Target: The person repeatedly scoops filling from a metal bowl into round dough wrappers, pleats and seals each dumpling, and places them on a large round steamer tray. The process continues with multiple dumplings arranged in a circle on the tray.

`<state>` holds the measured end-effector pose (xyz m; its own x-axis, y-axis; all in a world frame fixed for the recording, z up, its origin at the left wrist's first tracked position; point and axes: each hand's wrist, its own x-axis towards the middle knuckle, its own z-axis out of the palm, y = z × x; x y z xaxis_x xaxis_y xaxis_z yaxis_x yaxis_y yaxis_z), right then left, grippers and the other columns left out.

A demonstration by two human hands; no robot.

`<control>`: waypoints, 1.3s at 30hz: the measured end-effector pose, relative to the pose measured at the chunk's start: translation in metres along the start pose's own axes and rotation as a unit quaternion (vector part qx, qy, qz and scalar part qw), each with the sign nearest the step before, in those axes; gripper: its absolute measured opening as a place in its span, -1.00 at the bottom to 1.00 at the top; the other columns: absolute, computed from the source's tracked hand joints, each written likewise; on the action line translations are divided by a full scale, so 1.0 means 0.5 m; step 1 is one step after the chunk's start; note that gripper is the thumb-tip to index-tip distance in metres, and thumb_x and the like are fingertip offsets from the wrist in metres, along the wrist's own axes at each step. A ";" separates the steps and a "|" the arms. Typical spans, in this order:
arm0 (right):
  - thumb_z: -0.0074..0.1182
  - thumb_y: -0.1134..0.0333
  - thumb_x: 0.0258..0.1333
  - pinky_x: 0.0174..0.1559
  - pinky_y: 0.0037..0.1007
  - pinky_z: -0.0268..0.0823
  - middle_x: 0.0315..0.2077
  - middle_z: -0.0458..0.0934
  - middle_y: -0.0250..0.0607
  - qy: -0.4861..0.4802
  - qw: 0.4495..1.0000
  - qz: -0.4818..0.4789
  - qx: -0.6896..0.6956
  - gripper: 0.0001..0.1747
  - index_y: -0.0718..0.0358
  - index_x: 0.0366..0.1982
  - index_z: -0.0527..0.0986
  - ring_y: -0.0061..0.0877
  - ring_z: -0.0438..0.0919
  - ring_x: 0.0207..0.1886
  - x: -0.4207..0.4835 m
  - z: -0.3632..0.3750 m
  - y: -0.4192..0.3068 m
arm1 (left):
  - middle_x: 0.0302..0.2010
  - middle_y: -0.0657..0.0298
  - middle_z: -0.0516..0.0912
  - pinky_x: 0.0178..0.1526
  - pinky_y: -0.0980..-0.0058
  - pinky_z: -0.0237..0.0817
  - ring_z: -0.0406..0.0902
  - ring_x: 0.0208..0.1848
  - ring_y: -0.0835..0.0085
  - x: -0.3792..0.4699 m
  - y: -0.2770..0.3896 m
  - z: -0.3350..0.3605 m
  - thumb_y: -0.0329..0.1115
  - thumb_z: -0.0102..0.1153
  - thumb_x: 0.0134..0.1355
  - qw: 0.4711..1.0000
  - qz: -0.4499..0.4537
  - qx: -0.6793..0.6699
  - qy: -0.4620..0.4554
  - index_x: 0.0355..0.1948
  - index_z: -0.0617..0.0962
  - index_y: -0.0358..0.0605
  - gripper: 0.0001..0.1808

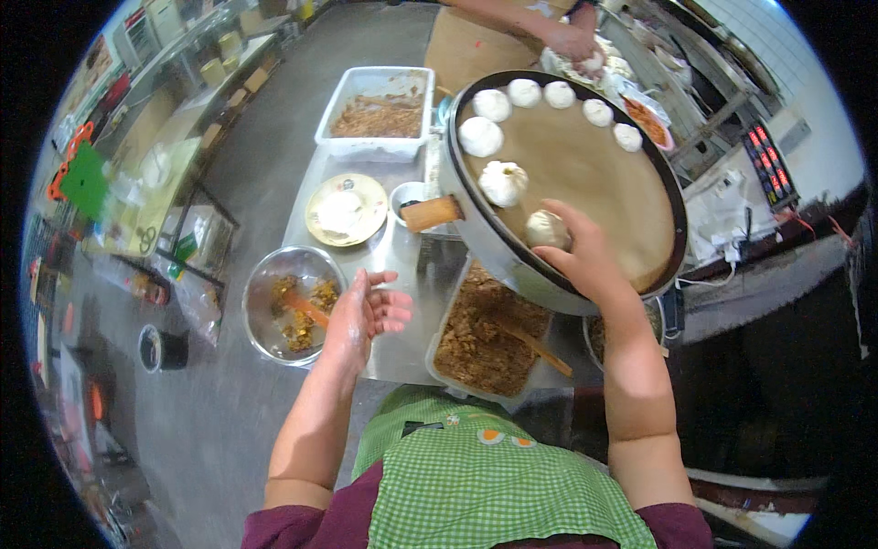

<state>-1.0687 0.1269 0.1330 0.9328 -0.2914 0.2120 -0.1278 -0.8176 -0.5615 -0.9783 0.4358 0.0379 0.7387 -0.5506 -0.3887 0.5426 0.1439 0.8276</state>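
Observation:
My right hand (579, 257) grips a pleated, filled bun (547, 230) at the near left side of a large round steamer tray (603, 199). Whether the bun rests on the brown liner is hard to tell. Another pleated bun (503, 183), with a small opening on top, sits just beyond it. Several smooth white buns (492, 106) curve along the far rim. My left hand (374, 309) is held palm inward with its fingers apart and nothing in it. It hovers beside a steel bowl (257, 322) of yellowish filling with an orange spatula (305, 307).
A tub of brown filling (473, 336) with a wooden paddle (535, 343) lies below the steamer. Beyond are a plate of white powder or dough (346, 209), a small dark-filled cup (409, 195) and another filling tub (377, 113). A co-worker's hands (576, 44) handle dough at the far side.

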 end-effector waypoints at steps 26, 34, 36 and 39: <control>0.19 0.51 0.08 -0.28 -0.36 0.49 -0.34 0.63 -0.11 -0.136 0.972 0.002 0.194 -0.82 0.26 -0.23 0.61 -0.27 0.65 -0.32 -0.229 0.214 -0.103 | 0.12 0.06 0.59 0.12 0.25 0.43 0.58 0.12 0.22 0.430 0.123 -0.248 -0.22 0.06 0.30 0.981 0.116 -0.091 0.124 0.16 0.48 -0.19 -0.55; 0.18 0.25 0.24 -0.14 -0.46 0.47 -0.02 0.52 -0.12 -0.163 0.744 0.252 0.596 -0.26 0.34 0.34 0.17 -0.48 0.57 -0.13 -0.151 0.298 -0.102 | 0.11 0.16 0.57 0.10 0.37 0.45 0.57 0.08 0.38 0.055 0.005 -0.027 -0.23 0.01 0.42 0.985 0.006 -0.163 -0.057 0.20 0.39 -0.21 -0.59; 0.18 0.26 0.23 -0.18 -0.44 0.45 -0.19 0.59 -0.19 -0.105 0.801 0.212 0.550 -0.49 0.40 0.11 0.39 -0.51 0.58 -0.22 -0.151 0.301 -0.109 | 0.11 0.16 0.56 0.06 0.39 0.44 0.57 0.05 0.37 0.009 -0.048 0.012 -0.17 -0.04 0.45 0.989 -0.043 -0.137 -0.025 0.19 0.39 -0.21 -0.58; 0.19 0.32 0.18 -0.20 -0.45 0.43 -0.32 0.63 -0.15 -0.056 0.909 0.125 0.393 -0.70 0.36 -0.11 0.54 -0.53 0.59 -0.27 -0.185 0.290 -0.124 | 0.08 0.17 0.56 0.10 0.37 0.40 0.54 0.06 0.33 -0.024 -0.120 0.039 0.01 -0.21 0.48 0.982 -0.080 -0.173 0.011 0.19 0.41 -0.15 -0.50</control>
<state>-1.0982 0.2763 0.0322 0.9417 -0.3312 -0.0588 -0.1009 -0.1115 -0.9886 -1.0277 0.4176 0.0006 0.6400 -0.5714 -0.5136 0.7522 0.3298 0.5704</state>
